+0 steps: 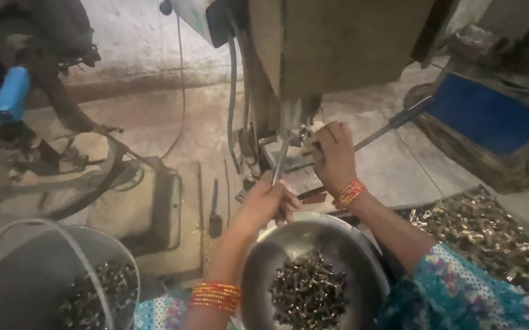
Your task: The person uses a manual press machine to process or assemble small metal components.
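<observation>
Two hands are up at the machine [313, 55] in front of me. My left hand [264, 205] is curled tight around a thin metal rod [280, 160] that stands almost straight up and goes up into the machine. My fingers are closed on it, low on the rod. My right hand [333, 156] is closed too, with the fingers bent in at the small shiny metal part [301, 133] under the machine's head. I cannot tell what tiny thing it pinches there, because my fingers hide it.

Both my wrists have bangles, red and gold. My sleeves are blue-green with little dots and flowers.

Right below my hands sits a round steel bowl [362, 256]. It is smooth and shiny, and it is full of small dark metal pieces [307, 293] that look bumpy and glinty. On my left is a round bucket [38, 275] with a thin wire handle, and it has the same kind of dark pieces inside. On my right is a big flat heap of brassy metal bits [491, 229], all jumbled.

A long grey lever [393, 125] sticks out to the right, behind my right hand. The machine is big, boxy and dull brown. The floor [148, 116] is grey and dusty.
</observation>
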